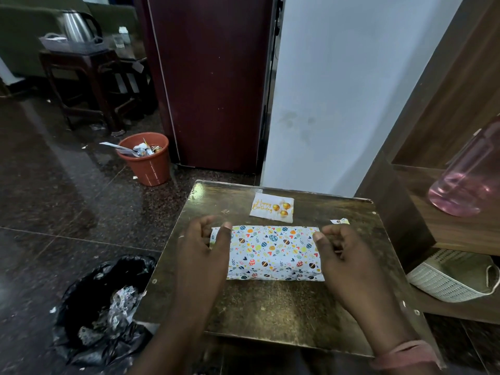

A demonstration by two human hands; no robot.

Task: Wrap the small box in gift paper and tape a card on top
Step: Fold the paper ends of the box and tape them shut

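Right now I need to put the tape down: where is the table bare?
Bare: the near strip of the table below the wrapped box, and the far-left corner beside the card. Crowded: both box ends, under the left hand and right hand.

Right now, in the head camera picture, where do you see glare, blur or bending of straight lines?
Head view: glare streaks the dark polished stone floor and the worn brown wooden table; the pink translucent bottle at the right edge is blurred; the wide lens tilts the maroon fridge; the egg-patterned wrapped box and white birthday card are sharp.
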